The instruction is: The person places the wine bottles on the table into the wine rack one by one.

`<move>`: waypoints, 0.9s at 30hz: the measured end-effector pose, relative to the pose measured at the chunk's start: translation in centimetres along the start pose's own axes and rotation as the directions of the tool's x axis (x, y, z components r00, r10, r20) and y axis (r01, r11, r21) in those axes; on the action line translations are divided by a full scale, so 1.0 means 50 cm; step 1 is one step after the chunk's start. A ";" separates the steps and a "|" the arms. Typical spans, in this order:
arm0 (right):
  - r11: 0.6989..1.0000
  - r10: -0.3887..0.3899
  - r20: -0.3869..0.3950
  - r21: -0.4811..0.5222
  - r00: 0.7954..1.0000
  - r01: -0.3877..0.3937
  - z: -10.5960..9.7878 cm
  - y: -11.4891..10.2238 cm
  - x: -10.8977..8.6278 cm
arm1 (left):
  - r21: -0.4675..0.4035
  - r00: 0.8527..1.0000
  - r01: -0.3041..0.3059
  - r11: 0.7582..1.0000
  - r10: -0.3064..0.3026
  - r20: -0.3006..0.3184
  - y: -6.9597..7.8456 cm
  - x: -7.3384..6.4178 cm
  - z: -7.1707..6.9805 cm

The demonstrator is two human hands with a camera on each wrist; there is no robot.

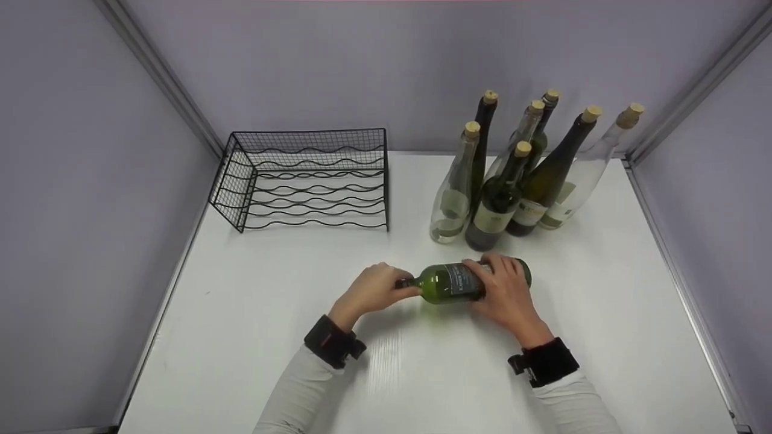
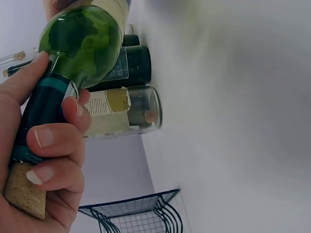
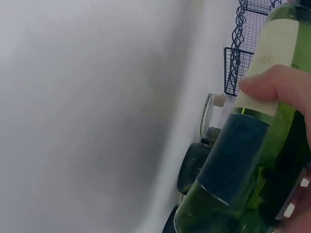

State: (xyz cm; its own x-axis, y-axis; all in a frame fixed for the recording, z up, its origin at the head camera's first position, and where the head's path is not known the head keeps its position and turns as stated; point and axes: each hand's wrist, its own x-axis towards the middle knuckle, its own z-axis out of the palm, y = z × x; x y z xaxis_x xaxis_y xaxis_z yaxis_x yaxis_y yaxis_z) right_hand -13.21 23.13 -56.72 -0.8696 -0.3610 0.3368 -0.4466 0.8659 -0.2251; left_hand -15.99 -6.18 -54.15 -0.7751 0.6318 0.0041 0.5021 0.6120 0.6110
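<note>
A green wine bottle (image 1: 443,283) with a dark label is held on its side above the white table, its neck toward the left. My left hand (image 1: 377,288) grips the neck; in the left wrist view its fingers curl round the dark neck sleeve, and a cork (image 2: 25,190) sits in the mouth. My right hand (image 1: 503,292) holds the bottle's body near the base. In the right wrist view the thumb (image 3: 272,87) presses on a cream label, with a dark label below it.
A black wire bottle rack (image 1: 386,181) stands at the back left, with wavy shelves. Several corked bottles stand upright at the back right, among them a clear one (image 1: 452,205) and a dark green one (image 1: 496,208). Grey walls (image 1: 422,72) enclose the table (image 1: 253,337).
</note>
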 end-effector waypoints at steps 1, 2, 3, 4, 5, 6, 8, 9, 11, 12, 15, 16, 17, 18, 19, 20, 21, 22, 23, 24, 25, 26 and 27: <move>1.000 -0.003 0.001 0.002 1.000 0.003 0.000 0.000 0.000 | 0.002 1.000 -0.011 1.000 0.011 -0.008 0.000 -0.003 0.000; 1.000 -0.008 0.001 0.005 1.000 0.008 0.000 0.000 0.000 | 0.005 1.000 -0.021 1.000 0.021 -0.016 -0.001 -0.005 0.000; 1.000 -0.015 -0.001 0.007 1.000 0.015 0.001 0.001 0.000 | -0.002 0.999 -0.027 1.000 0.027 -0.022 -0.003 -0.007 0.000; 1.000 -0.024 -0.005 0.008 1.000 0.024 0.002 0.000 0.000 | -0.016 0.999 -0.031 0.999 0.030 -0.025 -0.004 -0.010 -0.001; 0.999 -0.033 -0.009 0.011 0.999 0.033 0.003 0.000 0.000 | -0.028 0.999 -0.034 0.999 0.033 -0.029 -0.006 -0.012 -0.003; 0.999 -0.041 -0.015 0.015 0.999 0.042 0.004 0.000 0.001 | -0.040 0.999 -0.036 0.999 0.035 -0.031 -0.008 -0.015 -0.004; 0.998 -0.060 -0.027 0.023 0.998 0.060 0.006 -0.001 0.002 | -0.068 0.999 -0.033 0.997 0.031 -0.029 -0.013 -0.020 -0.007; 0.997 -0.069 -0.032 0.028 0.997 0.070 0.008 -0.002 0.002 | -0.080 0.999 -0.029 0.996 0.027 -0.027 -0.016 -0.023 -0.009; 0.996 -0.083 -0.034 0.038 0.996 0.084 0.009 -0.003 0.002 | -0.097 0.999 -0.023 0.995 0.021 -0.025 -0.022 -0.030 -0.011; 0.995 -0.089 -0.034 0.044 0.995 0.090 0.010 -0.004 0.002 | -0.106 1.000 -0.019 0.994 0.017 -0.023 -0.025 -0.033 -0.012; 0.992 -0.106 -0.033 0.065 0.994 0.108 0.012 -0.004 0.003 | -0.128 1.000 -0.011 0.992 0.008 -0.024 -0.033 -0.043 -0.019; 0.991 -0.110 -0.031 0.073 0.993 0.112 0.013 -0.004 0.003 | -0.137 1.000 -0.008 0.991 0.005 -0.025 -0.035 -0.047 -0.022; 0.990 -0.113 -0.029 0.083 0.993 0.115 0.013 -0.003 0.003 | -0.143 1.000 -0.006 0.990 0.003 -0.027 -0.037 -0.051 -0.025; 0.989 -0.116 -0.030 0.089 0.993 0.118 0.012 -0.002 0.001 | -0.148 1.000 -0.002 0.989 -0.002 -0.027 -0.039 -0.057 -0.028; 0.988 -0.122 -0.035 0.095 0.992 0.125 0.012 -0.001 -0.001 | -0.154 1.000 0.003 0.988 -0.008 -0.028 -0.040 -0.063 -0.032; 0.987 -0.126 -0.041 0.100 0.991 0.130 0.011 0.001 -0.004 | -0.159 0.999 0.009 0.987 -0.014 -0.029 -0.042 -0.069 -0.036; 0.986 -0.128 -0.047 0.105 0.991 0.133 0.011 0.003 -0.006 | -0.163 0.999 0.016 0.987 -0.021 -0.029 -0.043 -0.076 -0.041; 0.984 -0.131 -0.057 0.110 0.990 0.137 0.009 0.006 -0.009 | -0.163 0.999 0.023 0.986 -0.028 -0.031 -0.045 -0.083 -0.046; 0.984 -0.131 -0.066 0.113 0.989 0.138 0.008 0.008 -0.012 | -0.159 0.999 0.029 0.987 -0.035 -0.034 -0.047 -0.090 -0.051; 0.984 -0.131 -0.076 0.115 0.988 0.139 0.008 0.011 -0.014 | -0.154 0.998 0.037 0.987 -0.043 -0.036 -0.050 -0.098 -0.056; 0.983 -0.128 -0.083 0.119 0.988 0.138 0.007 0.014 -0.016 | -0.151 0.998 0.043 0.988 -0.049 -0.041 -0.052 -0.105 -0.060; 0.983 -0.122 -0.086 0.125 0.989 0.132 0.006 0.016 -0.017 | -0.147 0.997 0.049 0.988 -0.057 -0.046 -0.054 -0.113 -0.065; 0.984 -0.115 -0.087 0.130 0.990 0.126 0.005 0.019 -0.018 | -0.144 0.997 0.056 0.988 -0.064 -0.051 -0.056 -0.121 -0.069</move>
State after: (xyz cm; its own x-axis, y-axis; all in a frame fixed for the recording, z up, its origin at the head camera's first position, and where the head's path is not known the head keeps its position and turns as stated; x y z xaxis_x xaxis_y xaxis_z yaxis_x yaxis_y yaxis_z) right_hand -12.89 24.18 -57.49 -0.7909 -0.4267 0.4387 -0.5759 0.7614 -0.2976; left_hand -14.04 -13.36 -53.16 -0.8242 0.5662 0.0057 0.3975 0.5712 0.7181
